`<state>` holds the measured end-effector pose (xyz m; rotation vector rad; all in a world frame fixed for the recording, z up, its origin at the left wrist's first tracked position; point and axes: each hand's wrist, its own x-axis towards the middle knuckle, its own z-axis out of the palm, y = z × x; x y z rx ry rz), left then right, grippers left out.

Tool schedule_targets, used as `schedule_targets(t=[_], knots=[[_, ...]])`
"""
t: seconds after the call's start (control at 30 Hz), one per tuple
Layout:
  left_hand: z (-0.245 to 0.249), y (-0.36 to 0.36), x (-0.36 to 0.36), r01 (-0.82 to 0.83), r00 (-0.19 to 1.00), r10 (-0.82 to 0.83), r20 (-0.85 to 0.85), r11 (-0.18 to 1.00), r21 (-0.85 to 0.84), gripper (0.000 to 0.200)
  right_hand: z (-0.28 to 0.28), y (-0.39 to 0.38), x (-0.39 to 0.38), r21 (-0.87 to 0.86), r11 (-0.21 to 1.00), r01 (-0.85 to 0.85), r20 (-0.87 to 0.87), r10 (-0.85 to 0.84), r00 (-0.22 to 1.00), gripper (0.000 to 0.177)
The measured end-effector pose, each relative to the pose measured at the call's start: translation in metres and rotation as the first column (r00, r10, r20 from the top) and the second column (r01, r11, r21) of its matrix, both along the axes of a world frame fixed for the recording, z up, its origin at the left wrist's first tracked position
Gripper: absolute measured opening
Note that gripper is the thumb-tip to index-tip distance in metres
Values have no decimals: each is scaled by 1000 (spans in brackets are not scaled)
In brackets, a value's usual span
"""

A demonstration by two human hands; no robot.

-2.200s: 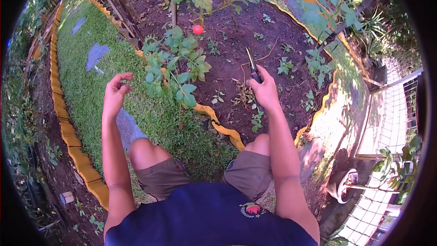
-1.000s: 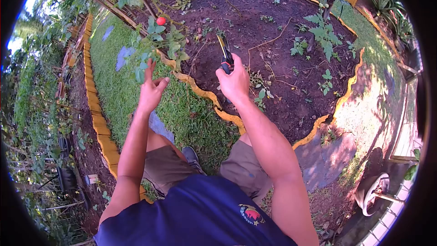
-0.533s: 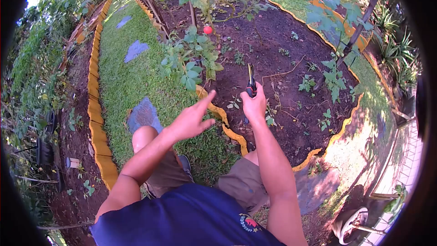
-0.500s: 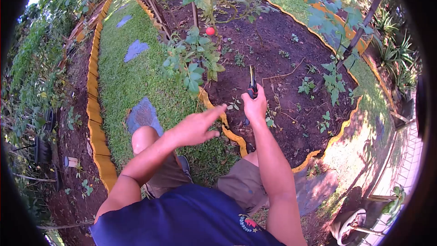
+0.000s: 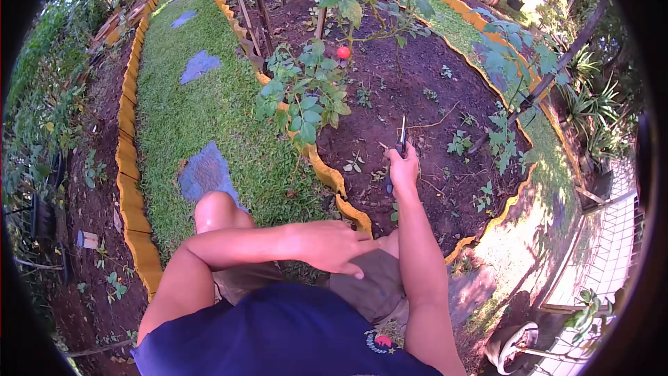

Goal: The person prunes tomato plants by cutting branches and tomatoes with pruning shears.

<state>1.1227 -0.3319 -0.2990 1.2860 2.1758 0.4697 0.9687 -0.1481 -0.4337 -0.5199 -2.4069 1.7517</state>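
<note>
My right hand (image 5: 404, 170) is wrapped round a pair of pruning shears (image 5: 402, 138) with dark handles, the blades pointing away from me over the soil bed (image 5: 390, 90). My left hand (image 5: 329, 245) is above my lap, palm down, fingers stretched out and holding nothing. A tomato plant (image 5: 306, 90) leans over the bed's left edge beyond my hands, with one red tomato (image 5: 343, 52) on it. Small green seedlings (image 5: 355, 163) grow in the soil near the shears.
Wavy yellow edging (image 5: 327, 173) borders the bed, and more yellow edging (image 5: 129, 167) runs along the left. Grass with grey stepping stones (image 5: 209, 174) lies between. Wooden stakes (image 5: 324, 0) stand among the plants. A potted plant (image 5: 511, 348) is at lower right.
My left hand has drawn back from beside the bed edging to above my lap. The right hand with the shears has shifted slightly right and nearer. The view has turned a little.
</note>
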Motion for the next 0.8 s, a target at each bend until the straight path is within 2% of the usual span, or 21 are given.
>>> schedule_targets(t=[0.03, 0.1, 0.2, 0.3, 0.33, 0.37, 0.4, 0.43, 0.47, 0.57, 0.67, 0.77, 0.8], knots=[[10, -16, -7, 32, 981, -25, 190, 999, -33, 77, -4, 2, -3, 2, 1000, -9, 7, 9, 1000, 57], [-4, -52, -7, -58, 997, 56, 55, 998, 24, 76, -4, 0, -6, -15, 1000, -24, 31, 24, 999, 56], [-13, -77, -9, -235, 968, 203, -150, 942, -241, 73, -9, -4, -9, -8, 999, -39, 36, 40, 999, 54], [-33, -84, -29, -373, 926, 378, 2, 915, -156, 68, -9, -4, -10, 34, 998, -54, 40, 53, 998, 56], [-42, -81, -40, -531, 832, 530, 166, 846, -39, 59, -13, -3, -11, 63, 996, -63, 46, 60, 997, 59], [-87, -80, -58, -709, 681, 606, 412, 687, 162, 55, -16, -2, -12, 88, 994, -66, 50, 62, 997, 61], [-125, -77, -72, -852, 506, 563, 653, 441, 280, 50, -18, 0, -13, 97, 990, -107, 67, 101, 993, 64], [-121, -68, -86, -980, 193, 536, 822, 143, 136, 43, -19, 2, -15, 105, 984, -147, 87, 138, 987, 66], [-139, -66, -106, -992, 5, 368, 930, -117, 51, 40, -18, 4, -18, 114, 976, -185, 101, 174, 980, 69], [-186, -69, -164, -898, -50, 297, 954, -431, 86, 39, 24, -2, -16, 230, 924, -304, 96, 289, 952, 74], [-179, -66, -190, -861, 105, 114, 988, -487, 148, 38, 41, 2, -36, 274, 841, -467, 150, 442, 884, 72], [-198, -70, -217, -876, 197, -1, 980, -450, 176, 35, 66, 3, -53, 375, 753, -541, 221, 494, 841, 67], [-191, -68, -216, -879, 248, 9, 969, -419, 229, 33, 75, 3, -60, 406, 728, -552, 237, 500, 833, 65]])
